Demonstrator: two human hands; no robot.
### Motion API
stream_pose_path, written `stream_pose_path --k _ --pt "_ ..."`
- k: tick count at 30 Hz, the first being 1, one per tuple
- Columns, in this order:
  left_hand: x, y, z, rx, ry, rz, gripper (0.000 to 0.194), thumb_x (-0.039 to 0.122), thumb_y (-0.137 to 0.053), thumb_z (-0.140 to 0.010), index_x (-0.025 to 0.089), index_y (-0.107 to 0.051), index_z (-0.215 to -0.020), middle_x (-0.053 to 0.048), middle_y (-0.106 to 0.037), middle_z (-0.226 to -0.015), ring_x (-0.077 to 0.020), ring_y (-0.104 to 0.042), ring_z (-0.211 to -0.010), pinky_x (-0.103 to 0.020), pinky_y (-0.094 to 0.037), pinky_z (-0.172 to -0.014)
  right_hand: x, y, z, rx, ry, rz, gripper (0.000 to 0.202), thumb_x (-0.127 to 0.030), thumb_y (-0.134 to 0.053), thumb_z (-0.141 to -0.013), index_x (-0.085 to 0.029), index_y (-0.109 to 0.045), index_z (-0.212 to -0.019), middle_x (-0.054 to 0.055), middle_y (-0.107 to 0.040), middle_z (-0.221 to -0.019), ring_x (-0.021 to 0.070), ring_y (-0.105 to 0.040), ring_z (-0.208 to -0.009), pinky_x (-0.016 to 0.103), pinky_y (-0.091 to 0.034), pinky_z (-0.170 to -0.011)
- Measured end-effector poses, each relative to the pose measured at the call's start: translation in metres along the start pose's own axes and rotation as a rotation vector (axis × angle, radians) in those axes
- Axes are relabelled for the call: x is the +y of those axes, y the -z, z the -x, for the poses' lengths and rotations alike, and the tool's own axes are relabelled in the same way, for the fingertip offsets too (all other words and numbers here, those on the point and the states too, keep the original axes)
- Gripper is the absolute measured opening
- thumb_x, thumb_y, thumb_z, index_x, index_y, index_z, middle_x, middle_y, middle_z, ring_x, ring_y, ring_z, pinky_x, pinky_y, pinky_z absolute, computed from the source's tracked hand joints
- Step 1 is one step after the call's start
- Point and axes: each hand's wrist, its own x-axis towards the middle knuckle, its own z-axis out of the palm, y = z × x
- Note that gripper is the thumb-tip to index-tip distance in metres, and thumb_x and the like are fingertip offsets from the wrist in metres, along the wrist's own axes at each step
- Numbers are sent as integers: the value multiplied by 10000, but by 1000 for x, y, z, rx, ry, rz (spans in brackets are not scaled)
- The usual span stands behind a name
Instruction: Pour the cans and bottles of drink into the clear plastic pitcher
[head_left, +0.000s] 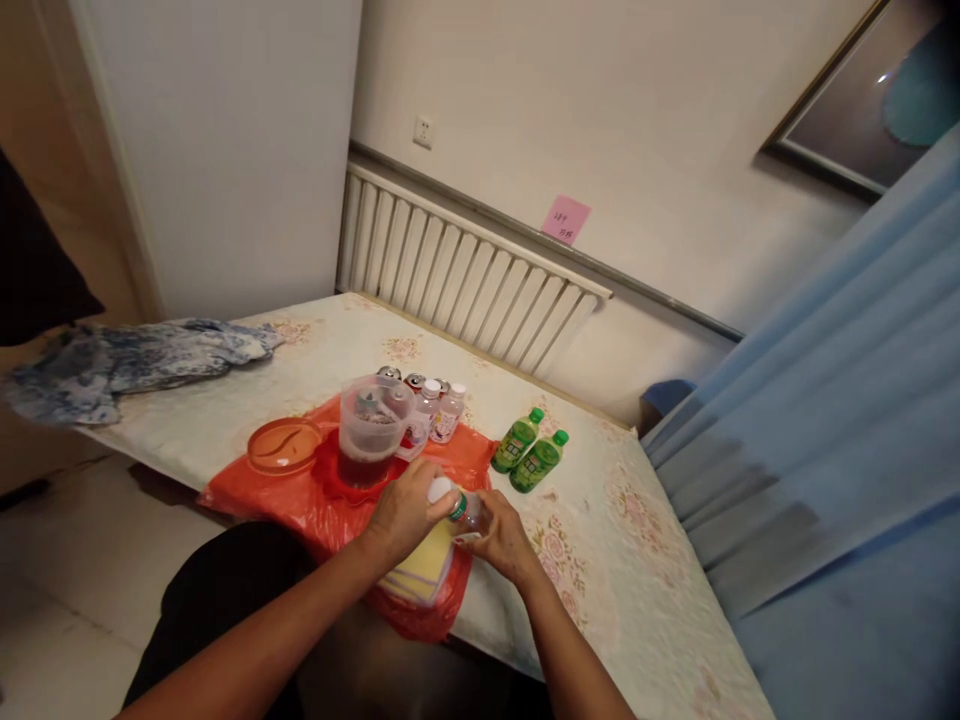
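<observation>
My right hand is wrapped round a clear bottle with a green ring at its neck, tilted over the table's front edge. At its mouth, my left hand grips a white cap; whether the cap is still attached cannot be made out. Just beyond my left hand, a clear plastic pitcher with dark liquid stands on a red plastic bag. An orange lid lies left of the pitcher. Below my hands is a folded yellow cloth.
Two green bottles stand right of the bag. Behind the pitcher are white-capped bottles and several cans. A patterned blue cloth lies at the left of the flowered tablecloth. A radiator and curtain border the table.
</observation>
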Motion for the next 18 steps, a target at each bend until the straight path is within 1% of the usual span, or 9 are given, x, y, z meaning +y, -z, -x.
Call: stream_pose_path --k 5,7,8,10,12,15,18 --pt "-12 1 3 115 43 -2 142 337 -585 -891 213 -556 -829 -9 -564 -826 -183 -577 -773 -308 -497 -732 0 -9 -11 -33 22 0 490 -290 -880 -632 -259 -727 -1096 37 -656 -989 247 -621 -901 335 -520 -785" --pt "-16 2 4 132 41 -1 120 324 -570 -907 206 -593 -897 -30 -598 -888 -195 -602 -822 -324 -517 -776 0 -13 -14 -51 19 -15 494 -293 -885 -626 -256 -727 -1092 43 -659 -998 254 -618 -917 334 -516 -786" --pt "-16 3 5 126 29 5 141 313 -557 -921 200 -616 -981 -51 -626 -962 -205 -620 -881 -336 -525 -817 0 -14 -16 -58 12 -17 494 -291 -888 -617 -251 -728 -1082 45 -661 -998 255 -615 -918 336 -513 -790" --pt "-18 7 7 77 -7 20 273 294 -526 -952 199 -610 -1194 -87 -648 -1137 -227 -636 -1023 -355 -526 -901 -2 -17 -18 -63 -6 -13 494 -279 -889 -598 -239 -729 -1063 45 -663 -985 251 -610 -900 337 -507 -790" --pt "-19 12 9 -12 -40 37 353 286 -504 -973 219 -580 -1311 -90 -646 -1214 -232 -636 -1087 -356 -525 -938 -2 -18 -20 -65 -24 -2 489 -256 -881 -587 -232 -728 -1050 39 -663 -963 242 -606 -872 334 -499 -785" --pt "-23 23 11 -148 -95 82 379 245 -514 -955 237 -585 -1327 -80 -646 -1209 -223 -644 -1073 -350 -531 -955 -1 -19 -20 -71 -34 19 479 -244 -876 -585 -228 -724 -1039 27 -656 -940 233 -604 -846 326 -492 -770" --pt "-30 32 11 -226 -145 114 452 142 -494 -907 236 -565 -1343 -90 -623 -1254 -225 -622 -1125 -358 -520 -992 3 -20 -19 -89 -28 22 490 -268 -880 -602 -226 -720 -1063 30 -651 -957 236 -609 -860 321 -496 -762"
